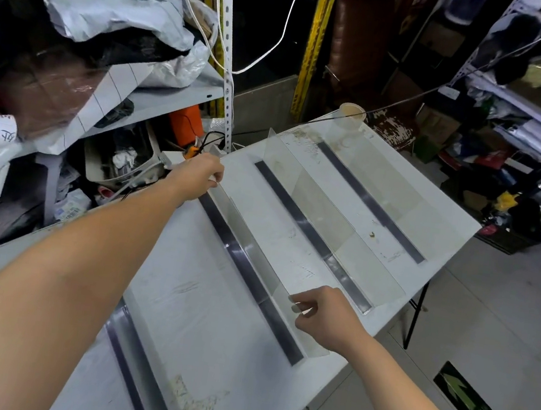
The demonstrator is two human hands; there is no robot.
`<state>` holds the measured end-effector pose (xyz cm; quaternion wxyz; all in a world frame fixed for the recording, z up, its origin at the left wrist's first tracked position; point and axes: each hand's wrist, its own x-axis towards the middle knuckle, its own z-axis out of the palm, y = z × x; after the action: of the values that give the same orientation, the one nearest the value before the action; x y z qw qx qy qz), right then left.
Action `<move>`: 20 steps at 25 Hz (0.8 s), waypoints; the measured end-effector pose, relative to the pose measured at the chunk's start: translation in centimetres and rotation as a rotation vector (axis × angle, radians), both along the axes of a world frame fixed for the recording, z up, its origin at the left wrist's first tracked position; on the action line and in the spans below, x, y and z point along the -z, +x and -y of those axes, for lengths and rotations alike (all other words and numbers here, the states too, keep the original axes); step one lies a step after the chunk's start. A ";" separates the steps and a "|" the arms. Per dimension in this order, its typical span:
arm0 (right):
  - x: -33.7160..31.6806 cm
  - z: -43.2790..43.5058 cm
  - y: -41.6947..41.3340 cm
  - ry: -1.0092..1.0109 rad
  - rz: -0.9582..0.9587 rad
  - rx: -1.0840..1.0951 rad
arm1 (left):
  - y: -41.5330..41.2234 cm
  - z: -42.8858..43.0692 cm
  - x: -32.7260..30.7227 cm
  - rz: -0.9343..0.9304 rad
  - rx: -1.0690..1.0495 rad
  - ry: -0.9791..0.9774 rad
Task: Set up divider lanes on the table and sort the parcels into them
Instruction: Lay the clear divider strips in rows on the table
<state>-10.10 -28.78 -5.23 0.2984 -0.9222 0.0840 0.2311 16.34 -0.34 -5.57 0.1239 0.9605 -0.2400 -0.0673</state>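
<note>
Fingers (297,308) pinch both ends of a clear rectangular plastic divider (253,253)
Upright along the long dark strip (276,325); left hand (197,175) at its far end, right hand (327,317) nearest; seat both ends evenly.

Pale tiled floor (493,320), cluttered metal shelves (173,99), dim light

— Room to reach in at 8 o'clock?
— Yes, wide bare tabletop (185,279) there. Walled off from 6 up to 11 by the upright clear divider (252,245).
— And past that?
— Narrow open lane, then a second clear divider (323,211) toward 2. Paper cup (351,114) standing at 1. Parcel-stuffed shelf (173,101) crowding 10.
</note>
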 end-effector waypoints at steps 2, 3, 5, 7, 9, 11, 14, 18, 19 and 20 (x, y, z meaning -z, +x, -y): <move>0.1 0.0 0.0 -0.002 -0.003 0.000 | -0.2 -0.1 -0.1 -0.015 -0.008 0.023; 0.0 0.0 -0.1 -0.002 -0.004 0.001 | -0.4 -0.1 -0.1 -0.024 -0.016 0.035; -0.2 0.1 0.0 -0.006 -0.002 -0.006 | -1.1 0.0 -0.1 -0.027 -0.044 0.048; -0.4 0.0 0.0 -0.012 0.004 -0.012 | -1.8 0.1 -0.2 -0.003 -0.068 0.074; -0.7 -0.1 0.0 -0.032 0.027 -0.026 | -2.9 0.1 -0.6 0.032 -0.108 0.117; -1.1 -0.4 0.2 -0.077 0.078 -0.067 | -4.2 -0.2 -1.2 0.038 -0.157 0.149; -2.1 -1.2 0.9 -0.141 0.152 -0.173 | -7.2 -1.2 -2.6 0.006 -0.273 0.176; -4.3 -2.8 2.7 -0.163 0.234 -0.333 | -12.4 -3.5 -5.0 -0.015 -0.456 0.267; -5.0 -3.3 3.1 -0.165 0.254 -0.361 | -13.9 -4.0 -5.7 -0.033 -0.484 0.279; -5.7 -3.9 3.5 -0.168 0.271 -0.385 | -15.3 -4.5 -6.4 -0.049 -0.503 0.281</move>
<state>-6.61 -24.85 0.48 0.1798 -0.9653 -0.1153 0.1503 1.04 4.20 0.84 0.0083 0.9957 0.0203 -0.0901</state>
